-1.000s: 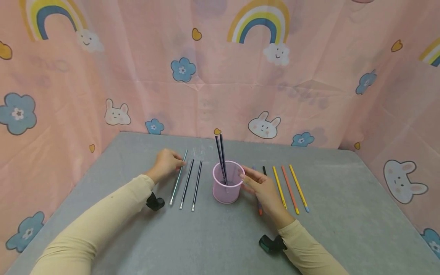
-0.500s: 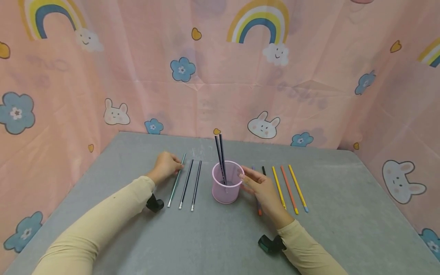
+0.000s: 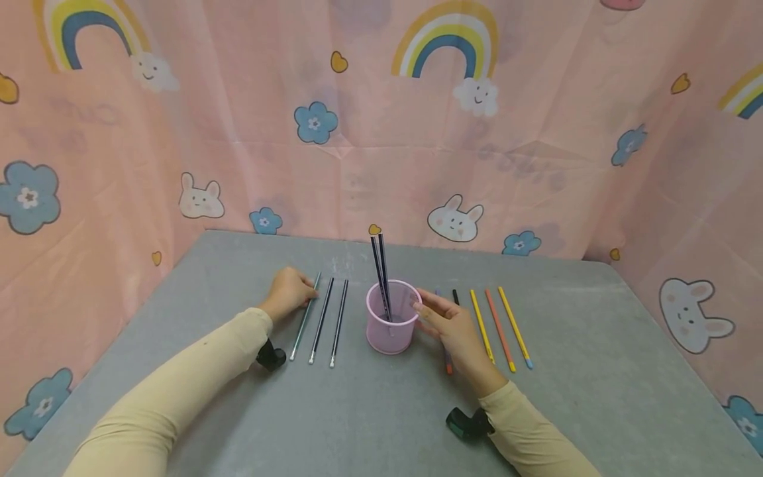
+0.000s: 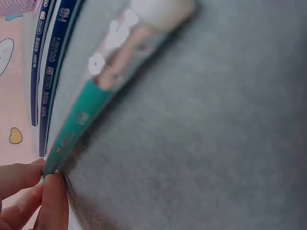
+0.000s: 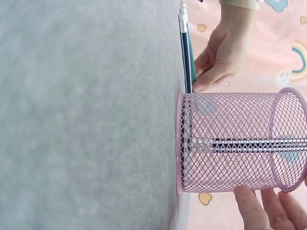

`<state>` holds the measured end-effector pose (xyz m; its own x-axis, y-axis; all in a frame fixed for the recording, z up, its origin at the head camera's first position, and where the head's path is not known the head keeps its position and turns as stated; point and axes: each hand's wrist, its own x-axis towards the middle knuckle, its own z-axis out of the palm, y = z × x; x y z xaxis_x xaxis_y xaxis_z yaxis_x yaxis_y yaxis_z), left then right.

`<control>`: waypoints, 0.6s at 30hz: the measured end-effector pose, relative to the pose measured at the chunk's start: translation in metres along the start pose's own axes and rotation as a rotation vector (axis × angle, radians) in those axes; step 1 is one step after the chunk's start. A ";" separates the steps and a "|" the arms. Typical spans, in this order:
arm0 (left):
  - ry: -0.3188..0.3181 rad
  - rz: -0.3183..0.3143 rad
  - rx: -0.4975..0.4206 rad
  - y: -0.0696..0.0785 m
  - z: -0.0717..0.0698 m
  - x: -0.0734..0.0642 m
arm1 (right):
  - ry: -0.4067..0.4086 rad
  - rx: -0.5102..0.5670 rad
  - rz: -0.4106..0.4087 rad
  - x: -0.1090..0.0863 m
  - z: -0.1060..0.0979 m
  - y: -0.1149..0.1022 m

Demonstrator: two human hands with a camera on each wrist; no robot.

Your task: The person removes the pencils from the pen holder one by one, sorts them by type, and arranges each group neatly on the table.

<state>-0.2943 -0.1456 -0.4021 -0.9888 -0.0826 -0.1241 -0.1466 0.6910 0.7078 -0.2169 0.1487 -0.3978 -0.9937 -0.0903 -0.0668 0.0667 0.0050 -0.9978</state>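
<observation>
My left hand [image 3: 290,291] pinches the upper part of a teal pencil [image 3: 303,326] at the left end of a short row; in the left wrist view, thumb and fingertips meet on its far end. Two dark blue pencils [image 3: 322,320] lie beside it, white eraser ends toward me. In the middle stands a pink mesh pencil cup [image 3: 390,338] with two dark pencils [image 3: 384,265] leaning inside, eraser ends down. My right hand [image 3: 457,331] holds the cup's right side near the rim, fingers against the mesh [image 5: 230,115] in the right wrist view.
Right of the cup lie several pencils: a yellow one [image 3: 481,324], an orange one [image 3: 499,328], another yellow one [image 3: 515,324], a black one [image 3: 456,296] and a purple one [image 3: 449,361], these last two partly behind my right hand. A patterned pink curtain [image 3: 268,159] hangs behind the grey table [image 3: 381,411].
The teal pencil has shifted slightly toward me and to the left, still pinched by my left hand. My right hand and the cup stay in place.
</observation>
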 end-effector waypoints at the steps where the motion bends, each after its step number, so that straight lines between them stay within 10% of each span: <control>1: 0.001 -0.004 0.004 0.000 0.000 0.000 | 0.000 0.002 0.000 0.000 0.000 0.000; 18: 0.027 0.051 -0.056 0.005 -0.011 -0.005 | 0.001 0.000 -0.007 0.000 0.002 -0.001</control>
<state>-0.2907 -0.1493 -0.3904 -0.9953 -0.0688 -0.0687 -0.0970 0.6534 0.7508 -0.2163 0.1472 -0.3971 -0.9942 -0.0892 -0.0598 0.0596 0.0045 -0.9982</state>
